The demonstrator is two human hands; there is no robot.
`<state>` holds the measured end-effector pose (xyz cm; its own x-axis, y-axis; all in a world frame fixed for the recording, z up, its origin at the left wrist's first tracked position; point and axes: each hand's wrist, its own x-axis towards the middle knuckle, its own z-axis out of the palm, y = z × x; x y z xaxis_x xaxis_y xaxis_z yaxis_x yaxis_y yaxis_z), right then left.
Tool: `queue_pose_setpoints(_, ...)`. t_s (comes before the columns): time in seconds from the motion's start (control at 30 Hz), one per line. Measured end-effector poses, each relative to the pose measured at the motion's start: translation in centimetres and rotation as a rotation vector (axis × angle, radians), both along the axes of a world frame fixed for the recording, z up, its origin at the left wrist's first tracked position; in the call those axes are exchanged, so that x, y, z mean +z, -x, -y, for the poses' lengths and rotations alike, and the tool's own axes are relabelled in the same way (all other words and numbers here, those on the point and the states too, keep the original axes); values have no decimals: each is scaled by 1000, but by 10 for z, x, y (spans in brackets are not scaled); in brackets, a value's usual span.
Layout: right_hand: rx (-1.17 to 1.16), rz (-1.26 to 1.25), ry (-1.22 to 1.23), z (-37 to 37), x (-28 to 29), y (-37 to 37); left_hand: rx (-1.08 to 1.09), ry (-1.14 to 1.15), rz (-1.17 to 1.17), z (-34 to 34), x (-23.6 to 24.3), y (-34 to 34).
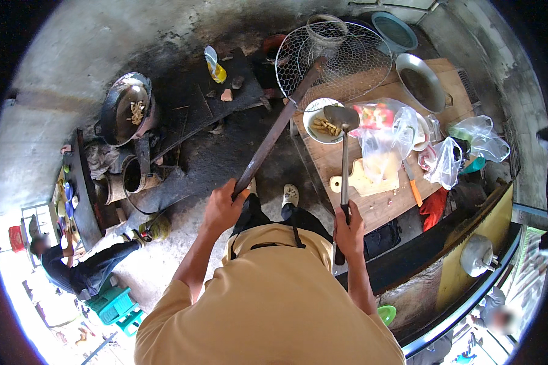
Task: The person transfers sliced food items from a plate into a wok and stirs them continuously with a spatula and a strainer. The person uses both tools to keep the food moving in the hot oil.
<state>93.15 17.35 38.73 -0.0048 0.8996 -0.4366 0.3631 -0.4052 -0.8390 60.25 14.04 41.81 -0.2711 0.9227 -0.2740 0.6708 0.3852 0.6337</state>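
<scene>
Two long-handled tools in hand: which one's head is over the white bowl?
The ladle in the right hand: its scoop sits over the white bowl. The left hand holds the wire skimmer, farther back.

An open-air street kitchen: a blackened round metal wok (128,109) on soot-stained concrete, beside a worn wooden prep table (383,204).

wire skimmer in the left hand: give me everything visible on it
The wire skimmer is a wide, shallow round basket of thin metal mesh on a ring rim, fixed to a long straight handle that looks wooden. The left hand grips the handle's lower end. The basket is held out over the far end of the wooden table and appears empty; whether it rests on the table cannot be told.
</scene>
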Motion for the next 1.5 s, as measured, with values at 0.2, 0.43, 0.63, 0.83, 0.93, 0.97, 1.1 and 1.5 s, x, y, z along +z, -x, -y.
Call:
queue_pose_setpoints(0.2,-95,-221,146,11,44,4,-5,-24,7,2,-6,4)
queue_pose_setpoints(0.43,-36,-251,-20,-10,51,28,193,106,736,0,-14,-17)
queue_pose_setpoints(0.63,139,-180,-431,-30,30,110,301,-9,999,-4,-9,-45)
queue_pose_setpoints(0.83,130,-665,-225,-42,16,186,317,-203,1029,2,-2,-41)
queue_pose_setpoints(0.93,124,-817,-90,-43,14,201,338,-192,1043,1,6,-24)
queue_pose_setpoints(0.97,140,-802,-75,-43,14,204,341,-188,1025,1,10,-19)
queue_pose_setpoints(1.1,259,-586,-153,-42,19,215,274,-27,1025,0,26,10)
queue_pose_setpoints(1.5,354,-427,-461,-97,36,213,244,26,929,-53,28,12)
